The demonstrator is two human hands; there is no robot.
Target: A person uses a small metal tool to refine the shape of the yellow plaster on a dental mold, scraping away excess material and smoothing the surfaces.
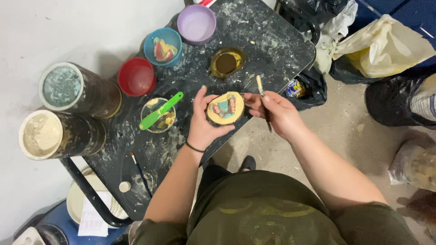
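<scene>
Looking down from the head camera, a person stands at a small black, plaster-spattered worktable (254, 31) with rounded corners. The left hand (203, 122) curls around a round, pale-yellow mould (225, 108) that has teal and red patches set into its face; thumb and fingers cup its left and lower edge, holding it just over the table's near edge. The right hand (272, 111) touches the mould's right side with its fingertips while pinching a thin wooden-handled brush (260, 86), whose pale end sticks up and away from the body. A thin black band circles the left wrist.

On the table beyond the hands stands a small yellow-rimmed cup of brown liquid (225, 62). To its left sit a lilac plastic bowl (196, 23), a blue plastic bowl holding coloured scraps (162, 46) and a red plastic bowl (136, 76). A small clear cup of creamy paste (159, 116) lies just left of the left hand, with a bright green plastic spatula (160, 111) resting across it. Two large dark cylinders lie at the table's left edge, one with a greenish crusted top (61, 86), one with a cream-coloured top (42, 134). A fine paintbrush with a dark handle (141, 174) lies on the table near the left forearm, beside a small white cap (124, 186). Bags in black and pale yellow plastic (381, 45) rest on the concrete floor to the right.
</scene>
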